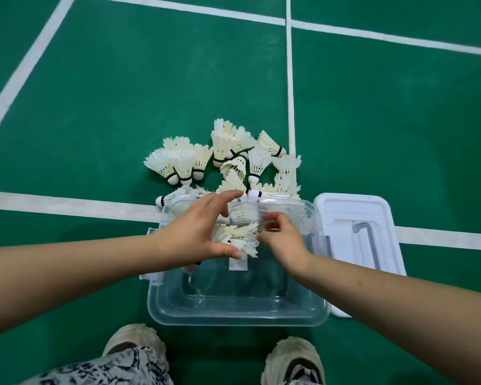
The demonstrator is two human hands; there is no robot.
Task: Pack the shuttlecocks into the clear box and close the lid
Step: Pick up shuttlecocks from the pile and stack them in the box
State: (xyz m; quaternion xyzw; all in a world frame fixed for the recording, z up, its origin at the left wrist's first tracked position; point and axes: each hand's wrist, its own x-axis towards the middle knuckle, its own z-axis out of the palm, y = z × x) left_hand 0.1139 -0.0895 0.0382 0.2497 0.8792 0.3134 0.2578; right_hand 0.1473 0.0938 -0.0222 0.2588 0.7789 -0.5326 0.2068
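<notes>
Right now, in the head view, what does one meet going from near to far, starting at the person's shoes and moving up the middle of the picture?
shoes → clear box → pile of shuttlecocks on the green floor → white court line at the far end

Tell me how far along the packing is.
Early. Little looks packed: the near half of the clear box is bare. In hand: left hand and right hand hold a bunch of shuttlecocks over it. Left: the pile on the floor, then the lid, lying beside the box.
</notes>
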